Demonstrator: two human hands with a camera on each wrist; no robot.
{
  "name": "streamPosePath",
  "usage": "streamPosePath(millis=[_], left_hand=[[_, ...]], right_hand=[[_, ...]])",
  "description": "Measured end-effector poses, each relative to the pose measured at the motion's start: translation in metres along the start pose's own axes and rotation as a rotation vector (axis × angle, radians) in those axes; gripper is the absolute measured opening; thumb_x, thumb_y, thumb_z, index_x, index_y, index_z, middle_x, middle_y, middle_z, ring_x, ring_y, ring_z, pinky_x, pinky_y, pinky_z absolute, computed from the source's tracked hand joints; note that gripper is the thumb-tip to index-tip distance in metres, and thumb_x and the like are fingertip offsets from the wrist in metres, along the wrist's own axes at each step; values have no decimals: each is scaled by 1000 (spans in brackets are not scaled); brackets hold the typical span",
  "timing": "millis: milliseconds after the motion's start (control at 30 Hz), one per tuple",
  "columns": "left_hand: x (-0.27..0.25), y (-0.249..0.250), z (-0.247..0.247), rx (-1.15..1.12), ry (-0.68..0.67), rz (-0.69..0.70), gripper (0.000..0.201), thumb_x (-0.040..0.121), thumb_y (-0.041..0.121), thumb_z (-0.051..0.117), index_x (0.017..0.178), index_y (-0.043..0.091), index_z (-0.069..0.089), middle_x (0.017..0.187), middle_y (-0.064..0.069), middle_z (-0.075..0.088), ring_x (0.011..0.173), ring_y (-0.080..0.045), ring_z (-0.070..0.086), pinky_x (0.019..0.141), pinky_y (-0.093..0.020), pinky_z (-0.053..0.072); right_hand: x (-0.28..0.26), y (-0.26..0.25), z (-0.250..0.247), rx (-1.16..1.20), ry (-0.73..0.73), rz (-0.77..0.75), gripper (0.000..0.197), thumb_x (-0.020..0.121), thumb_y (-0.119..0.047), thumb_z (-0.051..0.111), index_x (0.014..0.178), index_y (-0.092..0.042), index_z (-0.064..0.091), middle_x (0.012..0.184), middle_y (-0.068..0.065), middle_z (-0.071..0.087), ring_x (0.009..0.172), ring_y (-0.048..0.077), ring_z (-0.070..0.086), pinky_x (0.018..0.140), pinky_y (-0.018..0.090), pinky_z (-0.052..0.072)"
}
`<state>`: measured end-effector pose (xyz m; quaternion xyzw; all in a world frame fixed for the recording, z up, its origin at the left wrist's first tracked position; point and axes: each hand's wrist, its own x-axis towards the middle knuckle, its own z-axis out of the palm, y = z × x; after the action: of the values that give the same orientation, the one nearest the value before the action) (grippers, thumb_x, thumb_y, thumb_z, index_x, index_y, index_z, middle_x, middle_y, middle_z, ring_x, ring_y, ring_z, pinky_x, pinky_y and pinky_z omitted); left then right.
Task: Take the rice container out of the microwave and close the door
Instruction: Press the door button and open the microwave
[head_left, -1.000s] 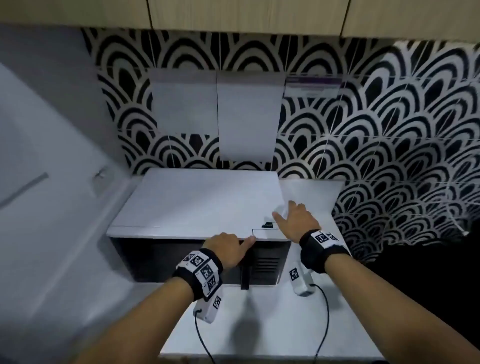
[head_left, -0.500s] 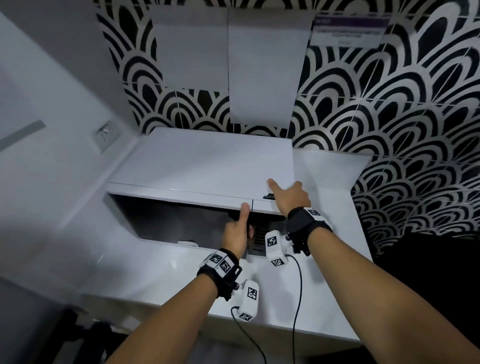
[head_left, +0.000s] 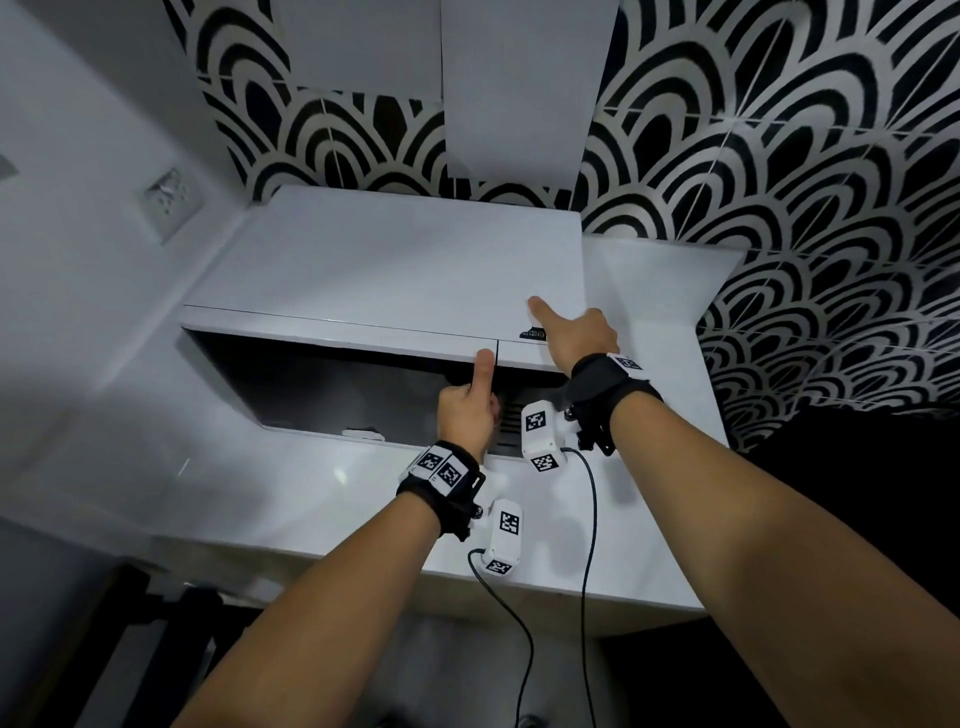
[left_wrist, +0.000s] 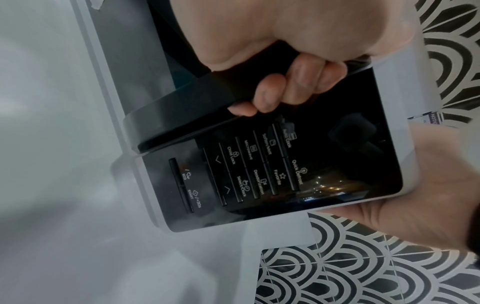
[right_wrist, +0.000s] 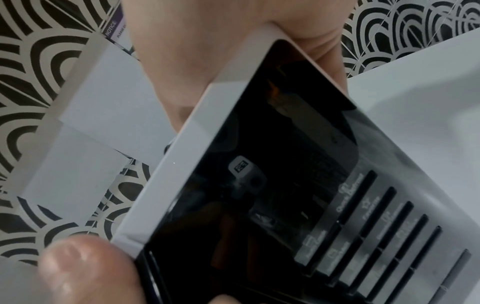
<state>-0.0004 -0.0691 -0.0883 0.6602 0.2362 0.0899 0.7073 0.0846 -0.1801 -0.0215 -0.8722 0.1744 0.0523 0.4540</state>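
A white microwave (head_left: 389, 270) stands on a white counter, its dark glass door (head_left: 337, 384) facing me. My left hand (head_left: 467, 415) grips the black door handle (left_wrist: 194, 98); its fingers (left_wrist: 298, 82) curl round the bar and the thumb points up against the top front edge. My right hand (head_left: 571, 332) lies flat on the microwave's top right corner, above the black control panel (left_wrist: 259, 174), fingers straight. The door sits close against the body; I cannot tell if it is ajar. The inside and the rice container are hidden.
The white counter (head_left: 311, 493) runs in front and to the right of the microwave. A white side wall with a socket (head_left: 166, 200) closes the left. Black-and-white patterned tiles (head_left: 779, 182) with white paper sheets (head_left: 519, 93) stand behind. Wrist-camera cables (head_left: 589, 519) hang over the counter edge.
My left hand has dropped from the microwave's top front edge onto the handle, thumb now pointing up. My right hand stays on the top right corner. The head view has tilted down.
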Motion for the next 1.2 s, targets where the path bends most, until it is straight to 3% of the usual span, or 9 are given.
streamPosePath(millis=[366,533,666,833,933,1000,1099,1199], left_hand=[[1,3,-1,1,-5,-9,68,91,59,54,46,16,27,40,-1,29,38,-15,26,39,-21,27],[-16,1,-13,88,-35,0,70,94,57,50,42,16,29,35,2,30,33,-14,27,39,-21,28],[-49,-16,-48,124,-90,-23,71,96,56,46,40,14,39,38,-8,39,32,-17,36,40,-21,32],[-78,-22,-89,184,-196,9,72,83,66,42,32,15,41,35,-9,41,29,-17,39,41,-21,37],[-96,-26,-117,232,-225,42,73,84,65,39,31,15,45,33,-7,43,31,-17,43,47,-23,42],[-109,-31,-138,246,-208,70,80,86,73,40,32,15,49,33,-6,46,35,-20,47,50,-24,44],[-130,-37,-176,244,-134,111,84,69,90,44,31,15,50,34,-11,50,38,-19,52,52,-25,45],[-153,-43,-216,219,-50,171,79,74,78,55,36,9,51,41,-20,54,45,-16,55,54,-28,43]], right_hand=[[-1,-2,-2,-8,-18,-8,94,74,-74,57,137,-7,41,139,16,51,122,37,53,95,43,45],[0,-2,-1,-12,-21,-13,92,75,-73,57,136,-7,41,136,16,53,119,37,54,91,42,45],[-2,-2,-1,-21,-26,-14,93,76,-73,56,138,-6,39,139,17,51,122,37,53,93,43,45],[-7,-3,-3,-13,-31,-29,95,77,-73,56,140,-4,38,141,18,49,124,37,52,96,44,45],[-9,-4,-4,-19,-32,-31,95,77,-73,55,140,-4,37,141,18,49,124,37,51,96,44,45],[-9,-4,-5,-21,-34,-31,96,78,-73,55,141,-4,36,142,18,48,125,37,51,97,44,44],[-8,-3,-4,-18,-37,-36,97,77,-74,55,141,-4,36,142,18,48,125,37,50,97,44,43],[-7,-3,-3,-24,-24,-39,96,77,-73,56,140,-3,38,140,18,51,124,37,51,97,44,44]])
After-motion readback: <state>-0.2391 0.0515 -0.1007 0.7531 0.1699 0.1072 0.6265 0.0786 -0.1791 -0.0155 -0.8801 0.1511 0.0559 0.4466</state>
